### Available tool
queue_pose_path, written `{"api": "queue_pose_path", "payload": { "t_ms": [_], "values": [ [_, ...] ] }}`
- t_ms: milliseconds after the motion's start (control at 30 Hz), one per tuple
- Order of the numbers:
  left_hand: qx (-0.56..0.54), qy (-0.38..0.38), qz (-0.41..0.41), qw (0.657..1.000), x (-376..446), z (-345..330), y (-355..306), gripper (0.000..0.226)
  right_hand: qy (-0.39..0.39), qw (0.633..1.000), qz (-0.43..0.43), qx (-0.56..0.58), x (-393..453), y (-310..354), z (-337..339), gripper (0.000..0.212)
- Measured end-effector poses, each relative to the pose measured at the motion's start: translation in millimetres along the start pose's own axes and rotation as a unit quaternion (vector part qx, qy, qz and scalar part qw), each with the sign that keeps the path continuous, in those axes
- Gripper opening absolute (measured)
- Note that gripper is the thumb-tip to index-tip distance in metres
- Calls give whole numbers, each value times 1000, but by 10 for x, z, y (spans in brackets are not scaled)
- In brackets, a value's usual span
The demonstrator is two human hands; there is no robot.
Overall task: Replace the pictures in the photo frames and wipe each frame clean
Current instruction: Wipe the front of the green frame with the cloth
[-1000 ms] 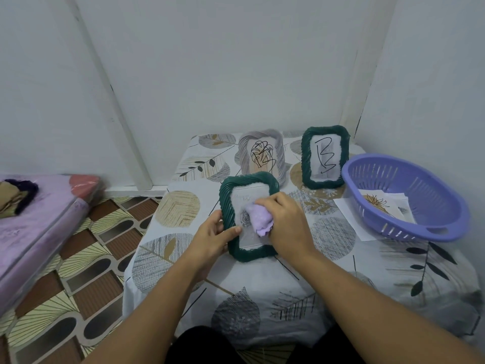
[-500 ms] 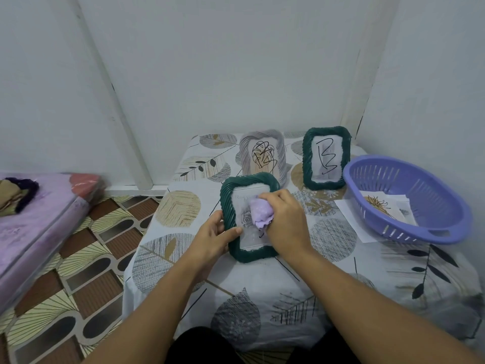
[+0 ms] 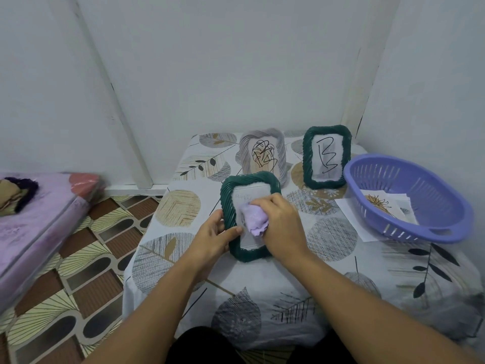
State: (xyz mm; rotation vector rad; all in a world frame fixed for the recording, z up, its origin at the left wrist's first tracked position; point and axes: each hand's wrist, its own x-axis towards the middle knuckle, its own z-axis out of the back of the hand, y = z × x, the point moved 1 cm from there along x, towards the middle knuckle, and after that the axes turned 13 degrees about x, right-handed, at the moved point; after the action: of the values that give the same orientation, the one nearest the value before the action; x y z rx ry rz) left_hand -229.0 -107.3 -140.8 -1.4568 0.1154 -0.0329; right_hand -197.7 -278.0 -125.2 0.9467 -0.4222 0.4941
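Since half a second ago, right hand (image 3: 282,227) with the bunched lilac cloth (image 3: 254,219) is sliding left and slightly down across the glass of the near green frame (image 3: 237,248), cloth now nearly touching the left thumb. Left hand (image 3: 214,239) is gripping the frame's left edge, thumb lying over the front rim, fingers hidden behind. Right hand's fingers are curling round the cloth and pressing it on the glass. Frame is standing tilted back near the front middle of the leaf-print tablecloth (image 3: 328,285). Behind it a grey frame (image 3: 282,156) and a second green frame (image 3: 307,158) are standing upright, each with a black scribble picture. Purple basket (image 3: 430,232) is sitting at right, papers (image 3: 379,206) lying in and under it.
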Motion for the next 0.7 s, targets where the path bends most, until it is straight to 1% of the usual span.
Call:
{"api": "queue_pose_path", "payload": {
  "t_ms": [133, 300, 433, 500, 600, 633, 700],
  "values": [
    [-1, -3, 2, 1000, -12, 3, 0, 33, -41, 998, -42, -6, 75, -83, 33, 58],
    [2, 1, 1, 1000, -11, -3, -11, 34, -5, 1000, -6, 10, 0, -2, 33, 55],
    [2, -1, -2, 1000, -25, -14, -26, 33, -50, 998, -45, -3, 78, -112, 73, 55],
    [-3, -1, -1, 1000, -24, -12, -25, 33, -40, 998, -44, 0, 30, -60, 27, 56],
    [-6, -2, 3, 1000, -13, -12, -21, 33, 8, 1000, -6, 4, -93, 20, -13, 60],
    [-5, -3, 3, 1000, -13, -14, -19, 33, 8, 1000, -7, 5, -78, 9, 2, 59],
    [-5, -3, 1, 1000, -17, -15, -20, 33, -16, 1000, -26, -1, 18, -60, 28, 57]
  ]
}}
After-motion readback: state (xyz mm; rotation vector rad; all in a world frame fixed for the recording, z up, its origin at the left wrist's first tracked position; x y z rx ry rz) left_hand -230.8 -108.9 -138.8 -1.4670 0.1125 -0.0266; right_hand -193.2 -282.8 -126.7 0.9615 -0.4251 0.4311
